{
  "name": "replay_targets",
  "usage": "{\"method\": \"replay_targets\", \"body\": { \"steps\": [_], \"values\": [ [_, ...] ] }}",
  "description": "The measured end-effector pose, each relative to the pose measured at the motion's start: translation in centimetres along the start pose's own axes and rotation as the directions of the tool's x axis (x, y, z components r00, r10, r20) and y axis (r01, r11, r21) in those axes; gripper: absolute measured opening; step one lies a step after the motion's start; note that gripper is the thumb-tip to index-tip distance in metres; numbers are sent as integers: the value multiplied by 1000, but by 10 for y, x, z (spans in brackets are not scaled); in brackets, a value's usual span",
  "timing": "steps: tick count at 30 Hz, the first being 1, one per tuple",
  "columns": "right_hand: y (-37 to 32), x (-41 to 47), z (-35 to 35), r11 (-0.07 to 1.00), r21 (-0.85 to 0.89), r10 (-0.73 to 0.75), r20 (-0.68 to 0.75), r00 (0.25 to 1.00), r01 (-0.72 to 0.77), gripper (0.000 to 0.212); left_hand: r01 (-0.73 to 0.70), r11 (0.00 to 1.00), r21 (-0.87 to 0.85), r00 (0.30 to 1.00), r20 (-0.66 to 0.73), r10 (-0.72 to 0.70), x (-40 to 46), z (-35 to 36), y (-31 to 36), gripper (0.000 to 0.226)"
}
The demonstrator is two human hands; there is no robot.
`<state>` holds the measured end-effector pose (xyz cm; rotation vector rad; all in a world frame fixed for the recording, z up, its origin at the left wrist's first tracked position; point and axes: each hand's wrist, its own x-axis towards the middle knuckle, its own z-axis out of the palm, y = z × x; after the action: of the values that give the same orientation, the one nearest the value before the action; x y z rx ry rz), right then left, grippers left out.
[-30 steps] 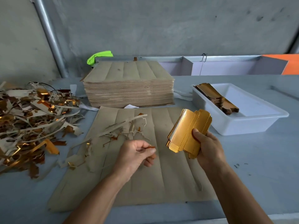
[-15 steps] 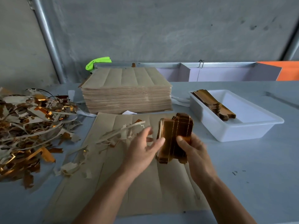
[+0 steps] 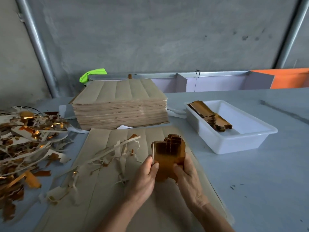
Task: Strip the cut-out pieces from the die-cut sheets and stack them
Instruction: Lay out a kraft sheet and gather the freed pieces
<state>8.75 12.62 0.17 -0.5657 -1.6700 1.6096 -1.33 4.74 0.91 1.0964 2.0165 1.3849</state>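
Both hands grip one small bundle of gold cut-outs, held upright above the flat sheet at the front of the bench. Left hand pinches the bundle's left edge, thumb on the front face. Right hand wraps the lower right side, fingers curled round it. Looks like squaring the edges before it goes to the stack, judging from the grip.

Done so far:
- One stack of cut-outs lies in the white tray, along its left side. Most of the tray floor shows bare.
- Scrap pile at the left of the bench is sizeable, gold and white strips mixed.
- Loose scrap strips lie on the flat sheet, just left of the hands.

Left to do:
- Held bundle is not yet in the tray.
- Tall stack of sheets at the back of the bench looks untouched; thick, many sheets.
- Can't tell whether the flat sheet under the hands still has pieces in it.

Estimate: early. Tray is barely filled against the depth of the waiting stack.
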Motion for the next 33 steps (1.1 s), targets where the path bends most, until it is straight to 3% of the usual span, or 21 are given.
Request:
{"method": "replay_targets", "body": {
  "steps": [4, 9, 15, 21, 23, 27, 33],
  "values": [
    [-15, 11, -12, 994, -82, 67, -71, 995, -73, 16, 80, 988, -134, 995, -51, -87, 13, 3, 11, 16],
    [-32, 25, -26, 964, -203, 154, -96, 983, -171, 21, 174, 954, -245, 971, -116, -208, 30, 20, 30, 18],
    [-54, 48, -65, 942, -269, 130, -252, 959, -199, 33, 227, 882, -412, 961, -52, -272, 58, 46, 67, 18],
    [-75, 72, -107, 961, -192, 131, -316, 940, -198, 39, 150, 909, -389, 975, -92, -200, 97, 80, 100, 15],
    [-80, 83, -125, 970, -145, 128, -384, 915, -196, 36, 100, 930, -353, 982, -116, -150, 112, 93, 112, 4],
    [-85, 114, -164, 980, -7, 164, -527, 834, -197, 33, 31, 949, -314, 991, -115, -70, 145, 128, 134, 35],
    [-72, 164, -212, 961, 22, 224, -646, 729, -275, 36, 1, 978, -209, 1000, -11, -4, 190, 181, 139, 32]
  ]
}}
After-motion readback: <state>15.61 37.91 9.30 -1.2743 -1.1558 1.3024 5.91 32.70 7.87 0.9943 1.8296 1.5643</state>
